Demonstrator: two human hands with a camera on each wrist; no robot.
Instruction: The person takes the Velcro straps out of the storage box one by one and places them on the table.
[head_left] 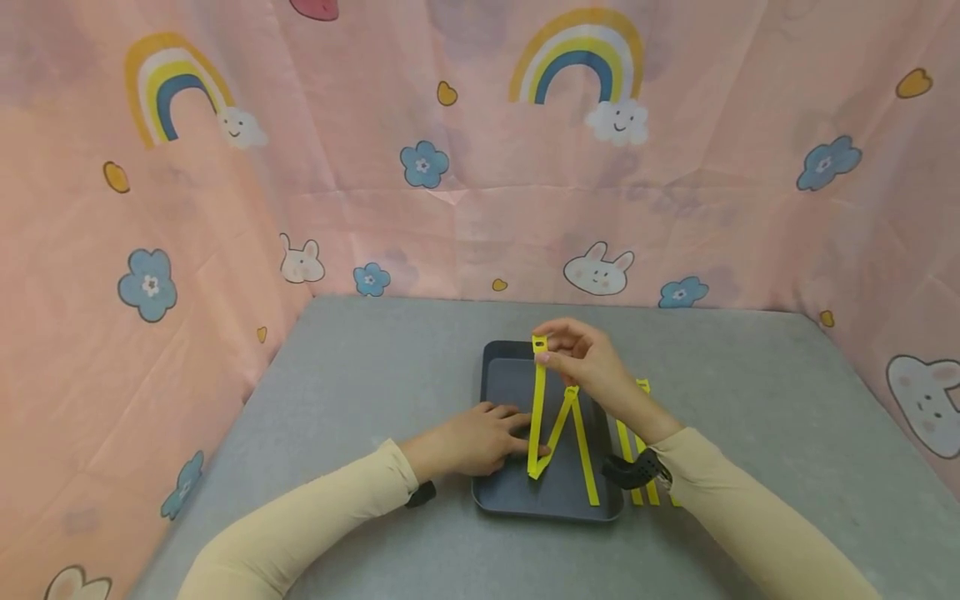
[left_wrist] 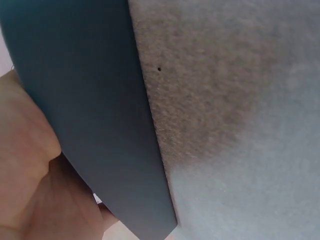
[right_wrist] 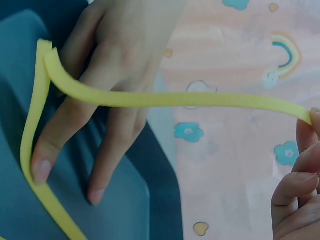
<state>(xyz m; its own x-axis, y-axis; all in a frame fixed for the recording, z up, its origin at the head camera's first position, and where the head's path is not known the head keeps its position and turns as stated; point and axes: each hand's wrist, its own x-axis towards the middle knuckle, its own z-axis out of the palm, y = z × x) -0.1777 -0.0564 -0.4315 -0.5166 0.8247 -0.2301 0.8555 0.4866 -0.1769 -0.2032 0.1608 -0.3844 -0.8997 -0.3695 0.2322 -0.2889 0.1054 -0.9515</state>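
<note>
A dark grey rectangular tray (head_left: pixel 551 500) stands on the table. Within it, a flat yellow strap (head_left: pixel 537 408) with a slotted end runs in a zigzag, low at a fold near the tray floor and peaking at a second slotted end. Thumb and fingers of my right hand (head_left: pixel 588 360) pinch the slotted top, holding that length up. Over the tray's left wall lies my left hand (head_left: pixel 480 440), its extended fingers reaching inside. In the right wrist view, one fingertip (right_wrist: pixel 42 171) touches the yellow strap (right_wrist: pixel 60 215). The left wrist view mostly shows the tray's outer wall (left_wrist: pixel 95 100).
Several similar yellow straps (head_left: pixel 626 442) lie on the grey table (head_left: pixel 375 367) right of the tray, partly hidden by the right wrist and its black band (head_left: pixel 630 472). A pink patterned curtain (head_left: pixel 480 225) hangs behind and at both sides.
</note>
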